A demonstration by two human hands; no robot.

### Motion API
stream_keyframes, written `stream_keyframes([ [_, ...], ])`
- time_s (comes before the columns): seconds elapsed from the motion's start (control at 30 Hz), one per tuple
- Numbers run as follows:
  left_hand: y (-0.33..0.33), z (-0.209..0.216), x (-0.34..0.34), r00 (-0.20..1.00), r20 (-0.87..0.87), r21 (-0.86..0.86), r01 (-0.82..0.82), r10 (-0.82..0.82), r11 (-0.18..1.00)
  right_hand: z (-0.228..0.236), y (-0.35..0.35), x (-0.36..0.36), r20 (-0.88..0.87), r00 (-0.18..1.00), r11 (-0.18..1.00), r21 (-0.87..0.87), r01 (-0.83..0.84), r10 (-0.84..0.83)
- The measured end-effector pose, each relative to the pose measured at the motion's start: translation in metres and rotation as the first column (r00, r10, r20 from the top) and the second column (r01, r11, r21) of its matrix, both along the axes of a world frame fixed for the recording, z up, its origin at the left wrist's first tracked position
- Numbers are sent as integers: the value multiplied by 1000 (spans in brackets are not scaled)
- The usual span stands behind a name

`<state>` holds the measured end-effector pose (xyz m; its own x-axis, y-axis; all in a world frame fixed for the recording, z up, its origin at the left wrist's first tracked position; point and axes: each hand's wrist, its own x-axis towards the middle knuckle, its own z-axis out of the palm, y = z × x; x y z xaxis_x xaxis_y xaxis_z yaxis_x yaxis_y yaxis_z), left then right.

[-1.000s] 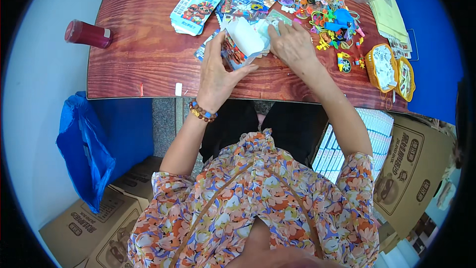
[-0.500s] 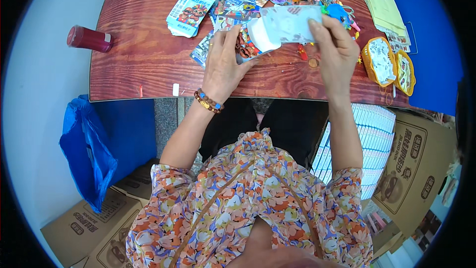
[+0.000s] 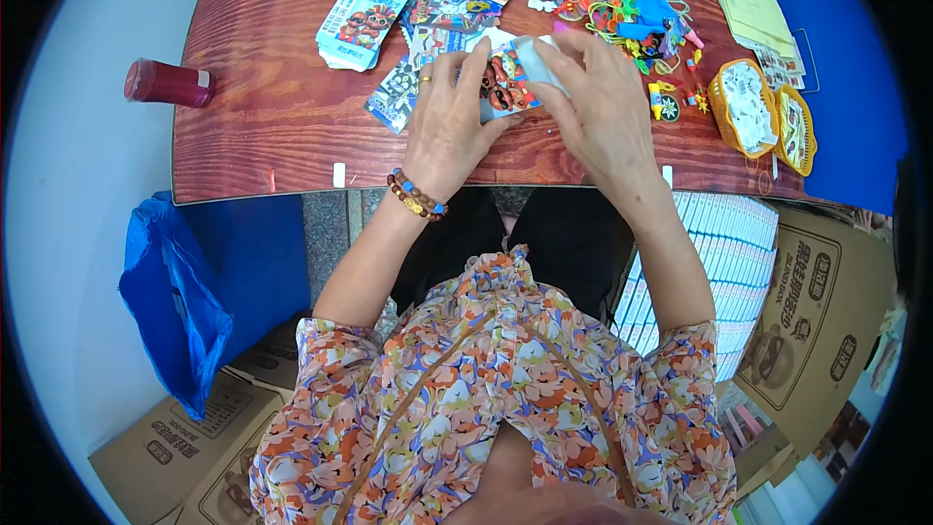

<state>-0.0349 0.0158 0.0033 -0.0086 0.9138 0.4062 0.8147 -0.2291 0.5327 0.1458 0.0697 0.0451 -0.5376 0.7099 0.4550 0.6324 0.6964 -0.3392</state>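
A red wood-grain table (image 3: 262, 107) is filling the far half, with light-blue printed flat boxes (image 3: 362, 24) lying left of centre and brown cartons (image 3: 792, 316) showing dark lettering at near right. Between the hands, a small cartoon-printed box (image 3: 506, 87) is tilting above the table; the left hand (image 3: 445, 126) is curling round it, gripping, while the half-closed right hand (image 3: 604, 117) is pinching a pale packet (image 3: 535, 64) at its right end.

Bright, even light washes a wooden tabletop (image 3: 262, 126) across the upper frame, while shadow dulls a brown carton (image 3: 268, 356) at lower left. The fisheye lens bows the tabletop's front edge; black vignetting swallows the corners, and detail softens toward the right rim.
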Motion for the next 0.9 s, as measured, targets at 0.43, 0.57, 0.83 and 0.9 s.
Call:
stream_keyframes([
  [0.43, 0, -4, -7, 1000, 2, -63, -21, 21, 998, -40, 38, 41, -523, 840, 907, -410, -100, -144],
  [0.57, 1, -1, -8, 1000, 18, -99, -18, 20, 995, -49, 71, 71, -54, 958, 852, -474, 223, -281],
  [0.83, -4, -3, -11, 999, 18, -93, -33, 35, 995, -56, 64, 48, 162, 980, 922, -349, 165, -114],
  [0.9, -2, -3, -10, 999, -6, -80, -34, 33, 996, -57, 64, 48, 172, 979, 926, -339, 166, -112],
])
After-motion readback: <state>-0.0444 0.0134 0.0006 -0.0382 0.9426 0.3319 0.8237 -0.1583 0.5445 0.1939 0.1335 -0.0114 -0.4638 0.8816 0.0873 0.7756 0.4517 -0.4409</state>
